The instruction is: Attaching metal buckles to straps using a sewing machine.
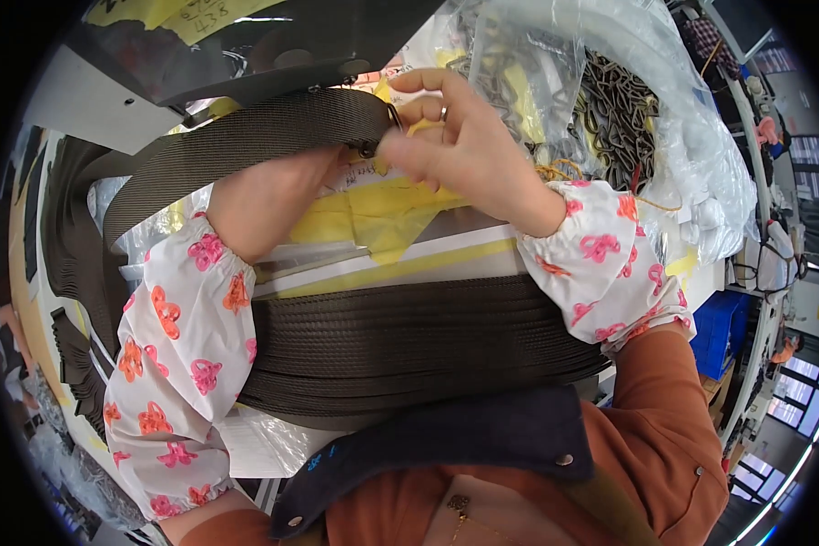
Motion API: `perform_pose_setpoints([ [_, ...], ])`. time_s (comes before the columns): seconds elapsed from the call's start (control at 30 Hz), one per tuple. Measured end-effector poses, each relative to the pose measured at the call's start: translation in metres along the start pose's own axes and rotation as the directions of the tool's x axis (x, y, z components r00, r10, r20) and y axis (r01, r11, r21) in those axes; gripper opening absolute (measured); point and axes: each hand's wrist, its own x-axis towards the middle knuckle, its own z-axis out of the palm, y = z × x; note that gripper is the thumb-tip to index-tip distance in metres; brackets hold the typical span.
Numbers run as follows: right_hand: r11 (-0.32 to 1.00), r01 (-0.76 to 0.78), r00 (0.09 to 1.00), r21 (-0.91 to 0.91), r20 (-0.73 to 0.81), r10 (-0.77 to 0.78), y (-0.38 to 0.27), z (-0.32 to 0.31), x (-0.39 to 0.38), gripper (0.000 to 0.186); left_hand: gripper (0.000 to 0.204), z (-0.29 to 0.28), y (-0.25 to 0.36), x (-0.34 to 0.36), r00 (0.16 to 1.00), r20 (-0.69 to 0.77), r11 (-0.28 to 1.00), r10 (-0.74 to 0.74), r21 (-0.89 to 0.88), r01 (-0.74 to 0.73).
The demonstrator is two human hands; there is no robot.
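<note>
A wide dark olive-brown webbing strap arches across the upper left toward a sewing-machine-like head. At its right end sits a small dark metal ring, with my right hand closed around it, thumb and fingers pinching; the thumb is slightly blurred. My left hand reaches up under the strap near the same end, its fingers mostly hidden by the webbing. Below both hands, a thick stack of the same webbing lies across the work surface in front of my body.
Overhead at the upper left looms a dark machine head with yellow tape on it. Clear plastic bags at the upper right hold many dark metal rings. Yellow tape covers the machine bed. More webbing hangs at left; a blue bin stands right.
</note>
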Motion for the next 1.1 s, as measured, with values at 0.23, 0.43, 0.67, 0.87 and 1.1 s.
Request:
perform_pose_setpoints([
  [0.23,0.461,0.426,0.883,-0.779,0.247,-0.400,-0.003,-0.020,0.017,0.038,0.039,0.015,-0.008,-0.003,0.986,0.149,0.997,0.082,0.003,-0.083],
  [0.43,0.412,0.472,0.864,-0.780,0.315,-0.393,-0.003,-0.029,0.029,0.038,0.039,0.014,-0.008,-0.004,0.945,0.314,0.934,-0.090,-0.303,0.190],
  [0.67,0.262,0.605,0.769,-0.752,0.468,-0.436,0.001,-0.034,0.032,0.036,0.042,0.008,-0.007,-0.006,0.928,0.360,0.861,-0.099,-0.436,0.262],
  [0.87,-0.010,0.465,0.837,-0.885,0.444,-0.320,0.003,-0.018,0.027,0.027,0.038,0.002,0.005,0.000,0.902,0.393,0.878,-0.180,-0.348,0.327],
  [1.1,-0.152,0.693,0.495,-0.705,0.618,-0.611,0.026,-0.015,0.024,0.013,0.030,0.006,0.002,-0.006,0.982,0.185,0.989,-0.042,-0.129,0.066],
])
